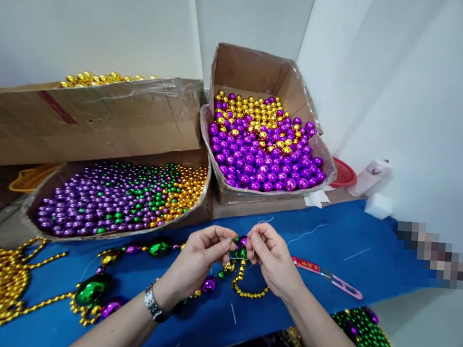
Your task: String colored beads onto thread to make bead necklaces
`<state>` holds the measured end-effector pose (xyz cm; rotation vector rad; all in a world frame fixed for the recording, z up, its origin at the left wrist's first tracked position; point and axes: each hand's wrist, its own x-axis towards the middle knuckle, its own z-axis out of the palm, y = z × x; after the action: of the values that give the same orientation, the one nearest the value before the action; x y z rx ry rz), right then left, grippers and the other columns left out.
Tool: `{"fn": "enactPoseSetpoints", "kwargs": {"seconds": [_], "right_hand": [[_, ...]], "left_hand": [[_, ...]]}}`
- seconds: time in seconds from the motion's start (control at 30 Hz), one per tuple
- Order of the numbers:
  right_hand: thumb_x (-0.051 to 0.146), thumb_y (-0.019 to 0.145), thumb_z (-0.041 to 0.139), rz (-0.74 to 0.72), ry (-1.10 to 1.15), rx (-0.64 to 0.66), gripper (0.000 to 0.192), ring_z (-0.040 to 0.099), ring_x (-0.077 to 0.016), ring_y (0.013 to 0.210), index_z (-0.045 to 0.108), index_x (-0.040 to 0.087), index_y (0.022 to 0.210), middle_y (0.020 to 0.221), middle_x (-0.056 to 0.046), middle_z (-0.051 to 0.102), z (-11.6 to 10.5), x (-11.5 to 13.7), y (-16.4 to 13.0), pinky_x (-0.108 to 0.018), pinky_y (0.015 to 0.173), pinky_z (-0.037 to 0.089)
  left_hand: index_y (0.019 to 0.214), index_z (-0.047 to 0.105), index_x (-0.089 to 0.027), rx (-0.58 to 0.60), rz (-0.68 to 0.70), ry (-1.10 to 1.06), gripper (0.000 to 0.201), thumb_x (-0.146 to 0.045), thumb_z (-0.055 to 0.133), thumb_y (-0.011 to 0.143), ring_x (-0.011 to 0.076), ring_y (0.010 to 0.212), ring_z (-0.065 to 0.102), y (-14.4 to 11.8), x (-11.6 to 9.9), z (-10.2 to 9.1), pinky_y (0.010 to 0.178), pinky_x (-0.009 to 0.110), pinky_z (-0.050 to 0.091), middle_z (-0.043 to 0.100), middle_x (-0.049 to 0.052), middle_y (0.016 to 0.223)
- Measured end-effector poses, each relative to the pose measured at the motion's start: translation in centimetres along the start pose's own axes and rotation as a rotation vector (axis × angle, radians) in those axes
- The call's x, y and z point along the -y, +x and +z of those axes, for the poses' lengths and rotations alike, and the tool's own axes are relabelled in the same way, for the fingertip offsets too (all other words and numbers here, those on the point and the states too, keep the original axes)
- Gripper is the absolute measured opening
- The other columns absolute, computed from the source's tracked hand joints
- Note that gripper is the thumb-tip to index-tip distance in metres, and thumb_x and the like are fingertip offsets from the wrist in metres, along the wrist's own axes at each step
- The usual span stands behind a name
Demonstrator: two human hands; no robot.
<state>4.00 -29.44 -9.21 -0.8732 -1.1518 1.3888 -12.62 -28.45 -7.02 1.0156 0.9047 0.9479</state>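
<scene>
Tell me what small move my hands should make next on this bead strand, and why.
Probably draw the white thread snug. Both the left hand and right hand pinch the bead strand at one spot, at a purple bead, and the thread's loose end sticks up above the fingers.

Single head-worn view, looking forward and down across the blue table point(346, 239). Close range. Bead-filled cardboard boxes point(258, 75) behind it, wall beyond.

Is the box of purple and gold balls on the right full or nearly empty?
Full. The cardboard box holds purple and gold balls heaped up to its sagging front edge.
</scene>
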Motion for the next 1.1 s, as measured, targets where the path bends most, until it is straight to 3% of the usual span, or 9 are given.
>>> {"fn": "enactPoseSetpoints", "kwargs": {"seconds": [0.17,0.27,0.33,0.47,0.57,0.73,0.8,1.0,1.1], "right_hand": [[0.04,0.087,0.055,0.029,-0.09,0.147,0.022,0.052,-0.006,0.056,0.055,0.018,0.082,0.102,-0.005,0.06,-0.4,0.6,0.5,-0.021,0.052,0.041],[0.042,0.088,0.051,0.058,-0.151,0.258,0.024,0.053,-0.0074,0.055,0.053,0.019,0.084,0.081,-0.002,0.063,-0.5,0.8,0.8,-0.021,0.051,0.042],[0.043,0.088,0.05,0.056,-0.165,0.257,0.024,0.056,-0.009,0.057,0.052,0.019,0.085,0.069,0.001,0.06,-0.4,0.7,1.0,-0.02,0.052,0.044],[0.04,0.089,0.049,0.033,-0.215,0.155,0.02,0.059,-0.0098,0.062,0.048,0.021,0.097,0.073,0.002,0.058,-0.4,0.5,1.2,-0.022,0.056,0.048],[0.035,0.089,0.05,0.037,-0.29,0.139,0.017,0.057,-0.0103,0.057,0.049,0.022,0.1,0.069,0.003,0.057,-0.5,1.1,1.2,-0.023,0.055,0.047],[0.021,0.092,0.044,-0.299,-0.971,0.234,0.017,0.056,-0.0155,0.078,0.061,0.02,0.09,0.08,-0.003,0.059,-0.8,2.8,0.5,-0.028,0.072,0.04],[0.018,0.093,0.04,-0.346,-1.104,0.277,0.018,0.055,-0.0151,0.079,0.058,0.02,0.093,0.083,-0.003,0.059,-0.9,3.3,0.3,-0.027,0.072,0.039],[0.02,0.095,0.038,-0.233,-0.948,0.32,0.022,0.051,-0.0091,0.065,0.048,0.019,0.075,0.069,0.004,0.054,-1.0,3.9,0.6,-0.021,0.06,0.034],[0.021,0.095,0.039,-0.226,-0.92,0.329,0.021,0.052,-0.0088,0.067,0.049,0.019,0.076,0.072,0.004,0.055,-0.8,4.1,0.7,-0.021,0.061,0.035]], "left_hand": [[0.092,0.063,-0.015,-0.027,0.134,0.113,0.017,-0.025,0.065,0.079,0.0092,0.057,0.052,-0.2,-0.5,-0.1,0.055,0.022,0.044,0.065,0.004,0.079],[0.095,0.06,-0.015,-0.003,0.181,0.134,0.017,-0.024,0.064,0.08,0.0095,0.058,0.053,-0.2,-0.7,-0.2,0.055,0.023,0.045,0.066,0.005,0.083],[0.093,0.058,-0.016,0.003,0.198,0.134,0.015,-0.023,0.063,0.08,0.0096,0.058,0.053,-0.3,-0.8,-0.2,0.055,0.022,0.045,0.066,0.005,0.083],[0.081,0.058,-0.015,0.032,0.242,0.222,0.008,-0.022,0.06,0.082,0.0088,0.057,0.053,-0.7,-1.4,-0.1,0.055,0.023,0.046,0.062,0.004,0.084],[0.074,0.059,-0.014,0.084,0.294,0.402,0.013,-0.019,0.053,0.085,0.0103,0.062,0.054,-1.1,-2.2,0.1,0.058,0.024,0.046,0.058,0.005,0.085],[0.08,0.06,-0.016,0.145,0.482,0.761,0.02,-0.011,0.042,0.088,0.0155,0.081,0.054,-1.2,-2.9,-0.2,0.073,0.028,0.045,0.056,0.006,0.088],[0.088,0.061,-0.016,0.142,0.549,0.874,0.021,-0.01,0.041,0.088,0.0163,0.086,0.053,-1.3,-2.9,-0.3,0.076,0.029,0.044,0.055,0.007,0.093],[0.109,0.057,-0.017,0.181,0.661,1.005,0.026,-0.013,0.05,0.085,0.0175,0.093,0.052,-1.3,-2.3,0.0,0.081,0.03,0.044,0.051,0.009,0.103],[0.107,0.058,-0.015,0.178,0.701,1.007,0.023,-0.018,0.057,0.083,0.0174,0.09,0.053,-1.0,-1.9,0.1,0.079,0.029,0.045,0.052,0.009,0.1]]}}
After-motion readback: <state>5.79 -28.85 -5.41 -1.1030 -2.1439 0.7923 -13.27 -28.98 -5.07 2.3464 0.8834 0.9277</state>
